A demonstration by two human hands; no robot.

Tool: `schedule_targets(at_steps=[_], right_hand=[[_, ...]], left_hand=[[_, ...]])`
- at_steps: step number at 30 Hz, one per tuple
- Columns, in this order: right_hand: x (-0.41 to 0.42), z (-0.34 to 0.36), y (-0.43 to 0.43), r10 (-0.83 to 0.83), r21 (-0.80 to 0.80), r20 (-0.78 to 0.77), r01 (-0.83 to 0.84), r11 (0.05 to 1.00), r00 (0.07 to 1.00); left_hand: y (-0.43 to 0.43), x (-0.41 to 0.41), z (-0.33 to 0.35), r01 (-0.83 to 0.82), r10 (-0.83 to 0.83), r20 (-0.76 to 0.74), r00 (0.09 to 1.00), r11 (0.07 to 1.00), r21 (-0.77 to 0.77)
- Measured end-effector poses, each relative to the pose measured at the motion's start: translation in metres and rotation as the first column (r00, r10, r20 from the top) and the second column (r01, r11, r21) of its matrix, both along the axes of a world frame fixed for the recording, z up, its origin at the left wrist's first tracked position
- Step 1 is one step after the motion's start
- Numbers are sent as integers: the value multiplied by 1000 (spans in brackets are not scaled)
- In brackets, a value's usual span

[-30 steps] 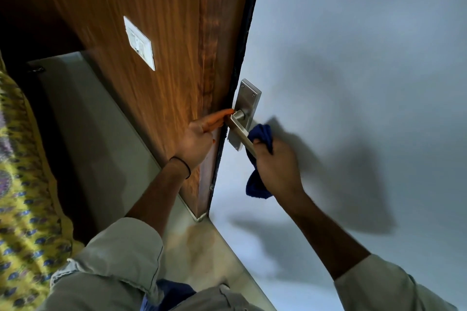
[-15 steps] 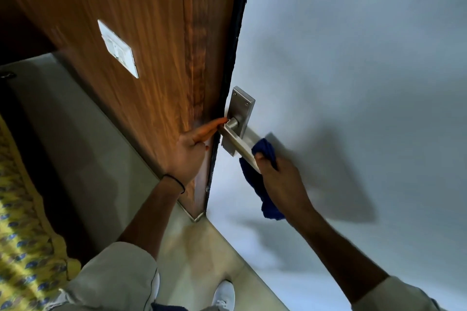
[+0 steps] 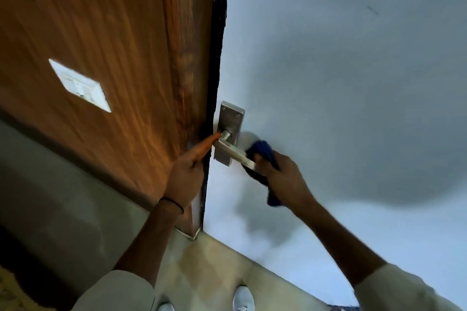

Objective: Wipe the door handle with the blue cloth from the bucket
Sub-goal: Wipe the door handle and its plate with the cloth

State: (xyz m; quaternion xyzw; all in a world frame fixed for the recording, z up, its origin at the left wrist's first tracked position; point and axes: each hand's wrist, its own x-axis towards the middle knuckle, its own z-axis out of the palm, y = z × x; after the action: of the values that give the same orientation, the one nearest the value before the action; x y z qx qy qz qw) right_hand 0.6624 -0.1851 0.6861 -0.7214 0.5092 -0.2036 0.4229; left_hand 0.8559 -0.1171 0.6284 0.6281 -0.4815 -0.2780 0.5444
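A steel lever door handle [image 3: 233, 153] on its back plate [image 3: 231, 118] sits at the left edge of a pale grey door [image 3: 341, 70]. My right hand [image 3: 284, 179] grips the blue cloth [image 3: 262, 150], which is bunched around the outer end of the lever; a tail of cloth hangs below the hand. My left hand [image 3: 188, 171] rests at the door's edge with its index finger stretched out to the base of the lever. The bucket is out of view.
A brown wooden panel [image 3: 113, 45] with a white switch plate [image 3: 80, 84] stands left of the door's dark edge [image 3: 217, 45]. Below is a beige tiled floor [image 3: 214, 265] with my white shoes [image 3: 242, 298].
The camera has shifted, so the patterned yellow fabric at the left has left the frame. My right hand with the cloth has slid outward along the lever toward its end. My left hand stays put.
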Motion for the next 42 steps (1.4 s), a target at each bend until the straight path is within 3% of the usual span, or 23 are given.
schedule_targets(at_steps=[1,3,5,10,14,20,24,31,37,39,41,42], right_hand=[[-17,1,2,-102,196,130,76,978,986],[-39,0,12,-370,561,315,143,815,874],[-41,-10,27,-557,718,386,141,682,735],[6,-37,68,-716,786,565,-3,618,410],[55,-41,73,-716,764,640,-128,632,279],[114,-42,63,-702,736,677,-198,648,220],[94,-45,68,-713,754,656,-187,629,248],[86,-44,58,-727,746,666,-125,654,166],[56,-42,70,-754,772,635,-103,627,168],[37,-38,77,-757,770,621,24,638,203],[26,-29,83,-745,677,560,317,664,362],[24,-24,85,-734,555,512,480,680,447]], left_hand=[[0,3,-1,8,-8,22,1000,1000,1],[-1,8,-2,64,-64,52,997,998,-8],[-1,10,2,114,-114,56,992,993,4],[4,22,16,167,-182,237,954,983,82],[1,32,36,157,-225,487,844,972,176],[-7,36,52,143,-276,624,732,956,255],[-6,38,52,159,-299,641,706,950,269],[-7,38,45,159,-275,619,736,959,236],[-4,43,36,206,-272,578,769,962,180],[-3,44,33,213,-274,554,786,962,174],[-2,43,31,225,-278,511,813,960,165],[-1,43,30,228,-277,493,825,961,157]])
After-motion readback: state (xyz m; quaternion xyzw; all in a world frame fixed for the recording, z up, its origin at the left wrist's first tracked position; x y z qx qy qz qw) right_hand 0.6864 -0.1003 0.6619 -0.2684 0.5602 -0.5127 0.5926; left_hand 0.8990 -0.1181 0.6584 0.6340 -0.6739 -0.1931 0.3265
